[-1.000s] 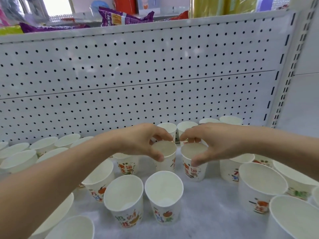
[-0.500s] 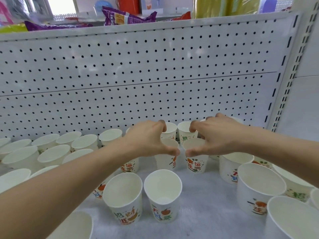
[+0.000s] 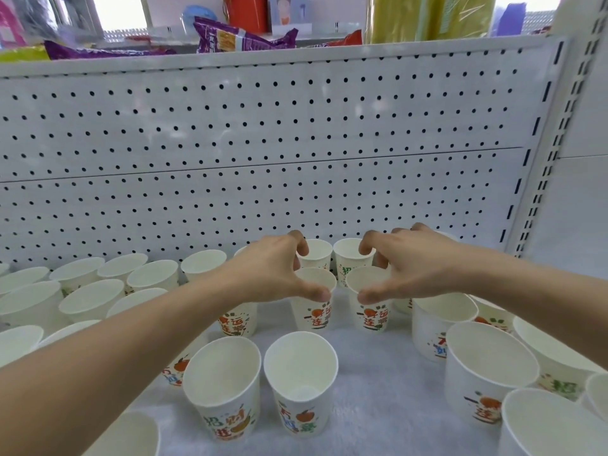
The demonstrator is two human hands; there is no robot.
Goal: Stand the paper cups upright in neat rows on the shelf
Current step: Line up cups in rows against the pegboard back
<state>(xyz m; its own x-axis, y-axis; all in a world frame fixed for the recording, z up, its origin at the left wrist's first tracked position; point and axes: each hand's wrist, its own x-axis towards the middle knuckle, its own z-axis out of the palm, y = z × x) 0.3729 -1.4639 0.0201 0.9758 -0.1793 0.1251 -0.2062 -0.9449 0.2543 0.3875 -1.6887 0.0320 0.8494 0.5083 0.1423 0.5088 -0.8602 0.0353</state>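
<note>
Paper cups, white with coloured print, stand upright all over the shelf [image 3: 378, 366], and its pale fuzzy liner shows between them. Much is covered. The left forearm crosses the lower left and hides parts of several cups there. Cups along the bottom, left and right edges are cut off by the frame.

The left hand [image 3: 279, 271] arches over the left-hand cup [image 3: 312, 312] in the second row from the back. Its grip pinches the rim, with the thumb on the near edge and curled fingers over the far edge, which they hide. The right hand [image 3: 411, 268] mirrors it on the right-hand cup [image 3: 371, 315], thumb on the near rim and fingers curled over the back. These two cups stand just beside each other with a narrow gap between them. They are directly in front of two back-row cups [image 3: 349, 256] set against the pegboard [image 3: 263, 143]. Whether the index fingertips touch those back cups cannot be told.

Both pinched cups show an orange fruit with red characters, of which "运" and "连" can be read. The front-left cup [image 3: 227, 390] reads "招财" in green. Its neighbour, the front-right cup [image 3: 301, 383], bears a red fruit and characters too skewed to read. A green "招" shows on one back-row cup.

Above the pegboard lie purple snack bags [image 3: 240, 36] and a yellow package [image 3: 427, 18]. Their lettering is blurred and their tops are cropped.
</note>
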